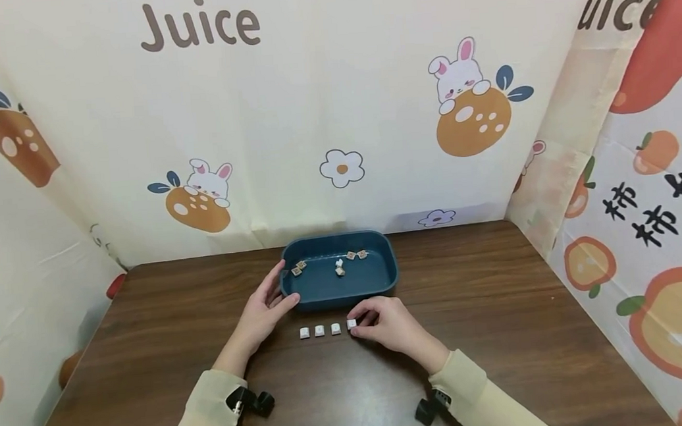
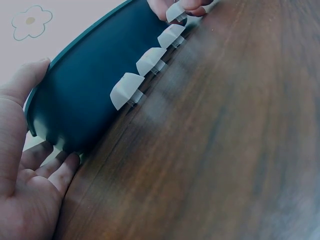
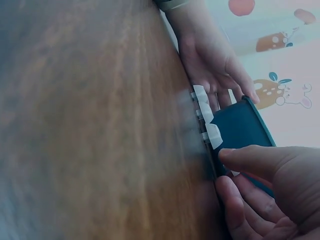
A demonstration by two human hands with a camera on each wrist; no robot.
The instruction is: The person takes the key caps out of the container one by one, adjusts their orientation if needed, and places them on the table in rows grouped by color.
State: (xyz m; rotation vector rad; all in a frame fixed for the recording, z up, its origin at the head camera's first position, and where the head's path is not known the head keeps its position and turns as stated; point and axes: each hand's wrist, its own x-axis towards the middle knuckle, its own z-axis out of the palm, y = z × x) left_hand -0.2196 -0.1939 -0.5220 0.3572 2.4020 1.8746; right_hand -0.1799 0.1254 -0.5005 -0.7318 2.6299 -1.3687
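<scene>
Three white keycaps [image 1: 319, 331] stand in a row on the table, in front of the dark blue tray [image 1: 347, 301]. At the row's right end my right hand [image 1: 392, 325] pinches another white keycap [image 1: 351, 323] between thumb and fingers, at table height. My left hand [image 1: 265, 311] holds the tray's left end, thumb and fingers spread around its corner. In the left wrist view, short stems show below the white keycaps [image 2: 127, 90]. Seen from the right wrist, the pinched keycap is mostly hidden by my right thumb [image 3: 255, 159].
Several more small pieces, some brownish and some white [image 1: 340, 272], lie scattered inside the tray. Behind the brown wooden table [image 1: 502, 307] hangs a printed cloth [image 1: 286, 111], with more cloth at both sides.
</scene>
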